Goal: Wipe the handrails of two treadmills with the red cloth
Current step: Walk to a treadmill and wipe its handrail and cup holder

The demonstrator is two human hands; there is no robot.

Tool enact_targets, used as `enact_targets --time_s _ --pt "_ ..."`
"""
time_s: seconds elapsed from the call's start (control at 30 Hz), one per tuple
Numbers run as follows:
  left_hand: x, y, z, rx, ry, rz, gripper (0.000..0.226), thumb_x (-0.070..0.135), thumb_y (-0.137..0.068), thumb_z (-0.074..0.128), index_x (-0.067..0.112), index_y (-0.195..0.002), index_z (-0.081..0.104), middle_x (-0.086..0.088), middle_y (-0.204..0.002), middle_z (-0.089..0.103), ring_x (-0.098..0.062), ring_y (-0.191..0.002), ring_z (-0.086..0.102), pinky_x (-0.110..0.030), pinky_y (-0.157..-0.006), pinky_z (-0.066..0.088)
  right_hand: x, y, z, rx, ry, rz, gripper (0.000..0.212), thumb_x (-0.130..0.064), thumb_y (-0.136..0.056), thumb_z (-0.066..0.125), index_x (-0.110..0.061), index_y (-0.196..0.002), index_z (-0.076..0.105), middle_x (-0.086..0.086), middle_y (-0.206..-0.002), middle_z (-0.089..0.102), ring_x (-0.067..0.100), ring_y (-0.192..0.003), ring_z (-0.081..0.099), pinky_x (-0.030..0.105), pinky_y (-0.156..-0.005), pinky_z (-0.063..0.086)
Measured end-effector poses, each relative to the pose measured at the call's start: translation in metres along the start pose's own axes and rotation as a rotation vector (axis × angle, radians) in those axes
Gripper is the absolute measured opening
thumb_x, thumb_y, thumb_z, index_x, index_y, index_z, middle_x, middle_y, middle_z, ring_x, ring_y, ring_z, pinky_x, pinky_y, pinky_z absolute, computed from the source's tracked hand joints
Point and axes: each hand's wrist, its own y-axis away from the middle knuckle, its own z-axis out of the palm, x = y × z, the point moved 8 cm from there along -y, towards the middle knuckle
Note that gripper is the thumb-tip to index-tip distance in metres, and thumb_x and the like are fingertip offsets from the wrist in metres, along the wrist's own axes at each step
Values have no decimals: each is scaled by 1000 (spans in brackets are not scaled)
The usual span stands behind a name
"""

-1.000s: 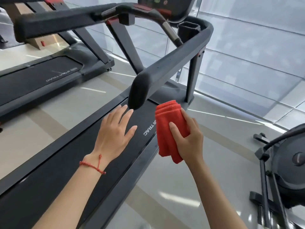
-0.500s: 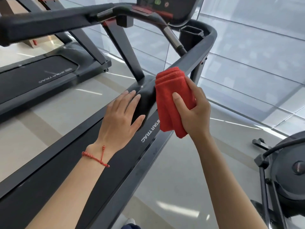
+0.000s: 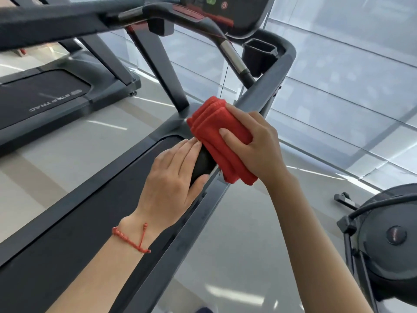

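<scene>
The near treadmill's right handrail (image 3: 266,86) is a dark grey bar that slopes down toward me from the console. Its rounded end (image 3: 202,164) sits under my hands. My right hand (image 3: 255,143) presses the folded red cloth (image 3: 216,136) over the rail just above that end. My left hand (image 3: 173,179) cups the rail's end, thumb under it, fingers flat on top and touching the cloth. The left handrail (image 3: 56,23) crosses the top left. A second treadmill (image 3: 49,96) stands to the left.
The console (image 3: 225,10) with a cup holder (image 3: 259,55) hangs above the rail. The treadmill belt (image 3: 67,233) runs below my left arm. Another exercise machine (image 3: 388,240) stands at the right. A glass wall lies ahead, pale floor between the machines.
My right hand rose with the cloth from below the rail's end and laid it over the rail. My left hand moved up and took hold of the rail's end.
</scene>
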Motion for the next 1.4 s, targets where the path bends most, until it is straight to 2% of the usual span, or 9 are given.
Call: enact_targets --time_s 0.17,0.33,0.43,0.6,0.7,0.93,1.13,1.3,1.4 --pt "5 -8 2 13 -83 -9 51 32 -96 36 -5 -128 48 -20 -130 53 -32 -121 50 -45 -99 40 12 -18 -4 -4 11 48 43 -46 -84 55 -38 -126 51 -11 -96 52 8 -86 52 27 -81 44" --pt "9 -11 4 47 -122 -39 49 30 -96 37 -5 -127 49 -20 -128 54 -33 -119 51 -45 -99 40 7 -6 1 -38 22 -51 44 -50 -84 51 -35 -126 52 -9 -103 53 8 -88 52 27 -77 45" --pt "10 -13 6 64 -152 -64 48 29 -96 36 -6 -126 50 -20 -126 56 -33 -118 52 -42 -100 37 15 -10 1 -46 -13 -57 42 -49 -83 53 -35 -123 54 -10 -100 53 6 -86 53 26 -77 45" --pt "15 -18 9 89 -222 -101 43 24 -95 41 -6 -123 53 -20 -124 58 -34 -117 53 -42 -98 38 48 -33 -4 6 -58 60 39 -46 -83 55 -40 -122 54 -11 -95 54 5 -86 53 14 -77 38" --pt "18 -22 10 105 -274 -136 40 22 -95 42 -5 -121 54 -19 -121 60 -34 -113 56 -42 -97 40 62 -39 -5 34 -78 122 40 -45 -84 56 -40 -123 54 -11 -96 52 3 -86 51 6 -72 32" --pt "26 -35 15 132 -416 -192 35 22 -95 44 -2 -118 57 -16 -114 64 -32 -106 60 -42 -92 39 47 -28 -1 -39 -95 -26 42 -45 -82 56 -39 -124 54 -11 -101 51 -2 -88 45 13 -76 36" --pt "29 -37 15 164 -502 -218 32 21 -95 46 0 -116 59 -13 -111 67 -30 -100 63 -38 -87 40 49 -37 3 -57 -138 -35 39 -44 -82 57 -37 -121 56 -10 -99 53 -3 -85 47 7 -76 37" --pt "29 -37 17 141 -511 -232 33 21 -95 47 -1 -117 58 -13 -113 66 -29 -102 62 -38 -88 41 52 -34 4 -32 -165 -41 39 -43 -83 58 -36 -121 56 -13 -97 51 -8 -86 47 4 -78 35" --pt "29 -39 17 118 -487 -244 34 22 -96 46 0 -119 57 -14 -116 64 -30 -105 61 -40 -90 41 52 -34 3 -25 -160 -40 41 -47 -82 55 -37 -122 55 -13 -98 51 -7 -86 47 7 -78 36"
